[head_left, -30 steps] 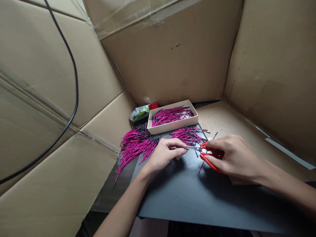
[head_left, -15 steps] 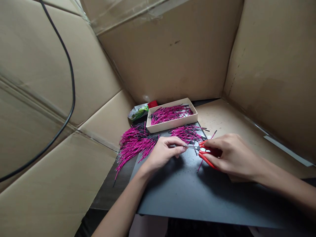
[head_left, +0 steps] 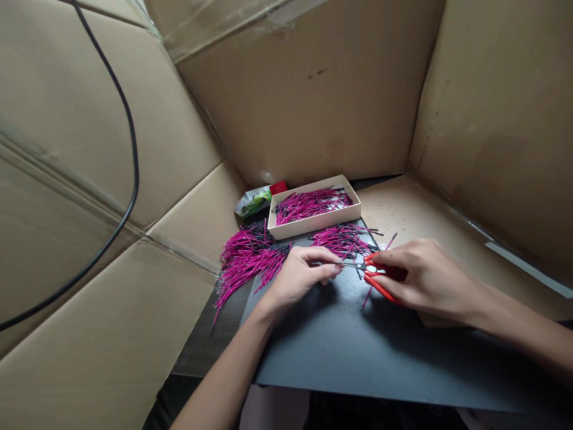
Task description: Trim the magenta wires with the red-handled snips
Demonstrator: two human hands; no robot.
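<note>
My right hand point(head_left: 425, 278) is closed around red-handled scissors point(head_left: 380, 278), their narrow metal blades pointing left. Just at the blade tips, my left hand point(head_left: 308, 272) pinches thumb and forefinger together; whatever is between them is too small to make out. One magenta piece with dark ends point(head_left: 367, 294) passes slantwise behind the scissors; I cannot tell whether it is held or lies on the table. Beyond my fingers lie a small heap of magenta pieces with black ends point(head_left: 335, 240) and, to the left, a larger heap point(head_left: 250, 257).
A shallow cream box point(head_left: 317, 226) with many magenta pieces stands at the back. Behind it is a green, white and red packet point(head_left: 255, 202). Cardboard walls point(head_left: 313, 119) surround the dark table point(head_left: 322, 352). A black cable point(head_left: 133, 155) hangs on the left.
The view has shifted slightly, so everything sits a little farther right. Both hands keep nearly the same pose, with the scissors still at the left fingertips.
</note>
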